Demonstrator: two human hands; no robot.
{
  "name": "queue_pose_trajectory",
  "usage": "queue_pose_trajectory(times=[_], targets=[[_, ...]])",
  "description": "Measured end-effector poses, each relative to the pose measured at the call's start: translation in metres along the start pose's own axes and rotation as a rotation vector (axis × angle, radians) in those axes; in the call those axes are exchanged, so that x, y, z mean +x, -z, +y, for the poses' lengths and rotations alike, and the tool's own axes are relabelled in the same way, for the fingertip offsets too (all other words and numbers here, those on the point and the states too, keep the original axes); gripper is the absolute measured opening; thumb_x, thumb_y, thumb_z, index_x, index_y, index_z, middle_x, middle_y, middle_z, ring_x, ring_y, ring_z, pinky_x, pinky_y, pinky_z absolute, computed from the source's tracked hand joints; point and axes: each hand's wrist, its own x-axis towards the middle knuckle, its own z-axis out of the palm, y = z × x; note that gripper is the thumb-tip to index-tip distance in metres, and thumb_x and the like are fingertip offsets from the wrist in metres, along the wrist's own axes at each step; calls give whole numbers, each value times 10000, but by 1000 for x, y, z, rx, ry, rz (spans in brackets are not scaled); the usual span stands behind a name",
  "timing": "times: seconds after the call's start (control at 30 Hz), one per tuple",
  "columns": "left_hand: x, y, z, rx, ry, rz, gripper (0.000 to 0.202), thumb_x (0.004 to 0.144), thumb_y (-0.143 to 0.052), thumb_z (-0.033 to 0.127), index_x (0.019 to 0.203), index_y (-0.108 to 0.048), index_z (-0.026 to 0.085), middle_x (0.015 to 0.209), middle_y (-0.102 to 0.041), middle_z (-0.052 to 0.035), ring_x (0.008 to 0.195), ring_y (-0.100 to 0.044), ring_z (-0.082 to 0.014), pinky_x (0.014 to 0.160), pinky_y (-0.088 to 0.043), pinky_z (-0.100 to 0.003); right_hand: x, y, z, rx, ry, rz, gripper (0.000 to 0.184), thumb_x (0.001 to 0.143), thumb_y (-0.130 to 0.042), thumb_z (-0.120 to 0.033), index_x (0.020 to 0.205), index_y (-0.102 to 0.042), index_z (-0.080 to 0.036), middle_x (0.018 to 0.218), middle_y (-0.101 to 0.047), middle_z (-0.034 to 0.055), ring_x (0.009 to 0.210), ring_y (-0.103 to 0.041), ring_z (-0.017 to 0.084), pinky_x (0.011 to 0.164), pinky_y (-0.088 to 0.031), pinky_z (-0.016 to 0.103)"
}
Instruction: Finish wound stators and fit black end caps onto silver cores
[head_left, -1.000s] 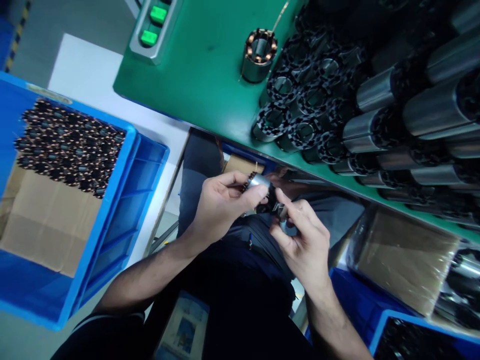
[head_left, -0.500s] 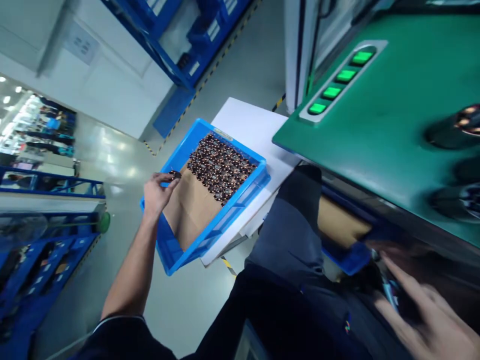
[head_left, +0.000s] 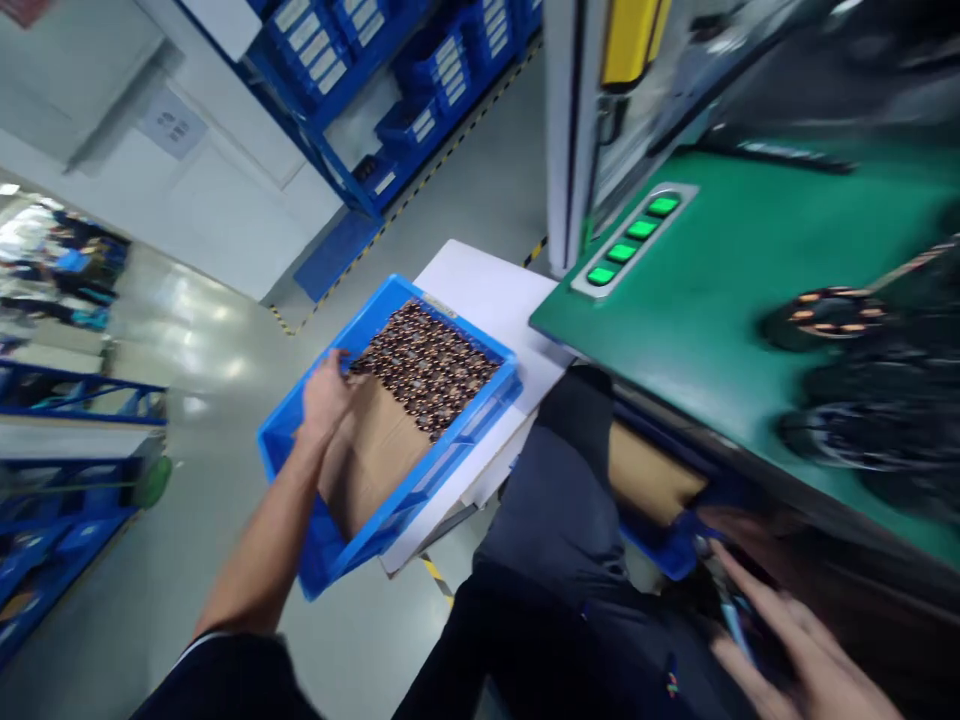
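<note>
- The blue crate (head_left: 319,538) is showing smooth, faintly shiny plastic.
- Inside it, I'm seeing a cardboard sheet (head_left: 382,455) lying matt and papery.
- The wound stators (head_left: 431,370) are glinting with copper over dark, rough-looking tops.
- The green worktop (head_left: 690,300) is wearing a smooth, low sheen.
- The button panel (head_left: 632,241) is gleaming like metal.
- The floor (head_left: 202,310) is reflecting light, glossy.
- The trousers (head_left: 555,480) are looking like dark, matt cloth.

Left: the tray (head_left: 316,545) sits on the left table (head_left: 480,275). A cardboard sheet (head_left: 382,440) lies in it, with wound cores (head_left: 431,365) toward the far end. Right: the right table (head_left: 720,290) carries a 4-button panel (head_left: 631,241) near its left edge and 1 separate core (head_left: 832,318) behind grouped parts (head_left: 870,435). Rear: shelving (head_left: 360,90).
</note>
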Motion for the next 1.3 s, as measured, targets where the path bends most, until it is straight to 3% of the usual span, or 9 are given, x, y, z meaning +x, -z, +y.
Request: queue_pose_trajectory(times=[0.1, 0.3, 0.37, 0.47, 0.77, 0.9, 1.07, 1.2, 1.3], targets=[[-13, 22, 61, -113, -246, 50, 473, 964, -861, 458, 1359, -756, 220, 1310, -840, -142, 1259, -803, -372, 1200, -609, -529, 0, 5, -31, 33, -62, -62, 646, 1075, -631, -513, 1634, -787, -229, 1394, -854, 171, 1283, -855, 349, 998, -734, 415], [-57, 1, 246, -540, -1300, -142, 295, 1163, -689, 371, 1425, -757, 255, 1600, -738, -98, 1530, -696, -282, 1304, -538, -458, 9, 25, -98, 85, -108, -195, 700, 1030, -636, -280, 1724, -705, -224, 1094, -756, 72, 1006, -813, 219, 1038, -699, 343], [-71, -21, 296, -529, -1344, -218, 291, 1166, -679, 334, 1437, -737, 246, 1561, -728, -108, 1430, -736, -284, 1222, -578, -444, 3, 33, -110, 112, -108, -200, 697, 1030, -649, -251, 1724, -708, -244, 1110, -752, 66, 1046, -811, 217, 1073, -690, 341], [-81, -50, 334, -413, -1287, -259, 273, 1173, -689, 414, 1373, -739, 236, 1361, -785, -89, 1223, -767, -290, 1097, -588, -418, -12, 42, -111, 159, -143, -167, 698, 1033, -660, -258, 1727, -708, -308, 1240, -798, 80, 1145, -835, 239, 1120, -692, 361], [-76, -67, 346, -305, -1301, -153, 366, 1171, -662, 539, 1289, -836, 239, 1256, -855, -82, 1138, -755, -306, 985, -549, -401, -37, 31, -85, 109, -251, -130, 649, 1035, -705, -349, 1681, -757, -315, 1270, -864, 96, 1312, -851, 314, 1200, -685, 457], [-83, -49, 327, -658, -1124, -156, 261, 1110, -674, 399, 1128, -840, 199, 1172, -853, -73, 995, -767, -233, 889, -602, -350, -33, 33, -83, 82, -194, -123, 618, 1067, -690, -366, 1678, -759, -303, 1351, -876, 100, 1404, -825, 315, 1204, -685, 445], [-134, -17, 265, -939, -1020, -188, 100, 1004, -805, 327, 983, -766, 238, 1195, -851, -61, 1008, -786, -212, 659, -592, -255, -34, 42, -89, 85, -154, 108, 514, 1191, -595, -455, 1654, -776, -327, 1585, -817, 114, 1478, -782, 353, 1203, -687, 537], [-191, -17, 236, -842, -1138, -206, 242, 961, -972, 315, 902, -745, 253, 1110, -842, -39, 873, -771, -166, 696, -635, -263, -26, 55, -118, 190, -22, 178, 515, 1179, -639, -309, 1684, -741, -317, 1186, -883, 85, 990, -831, 233, 924, -722, 372], [-219, -28, 232, -812, -1146, -307, 204, 993, -940, 274, 917, -753, 243, 1120, -832, -53, 892, -798, -161, 758, -663, -254, -17, 64, -137, 275, 76, 167, 611, 1138, -622, -163, 1726, -684, -318, 1083, -814, 47, 919, -763, 194, 858, -691, 322]])
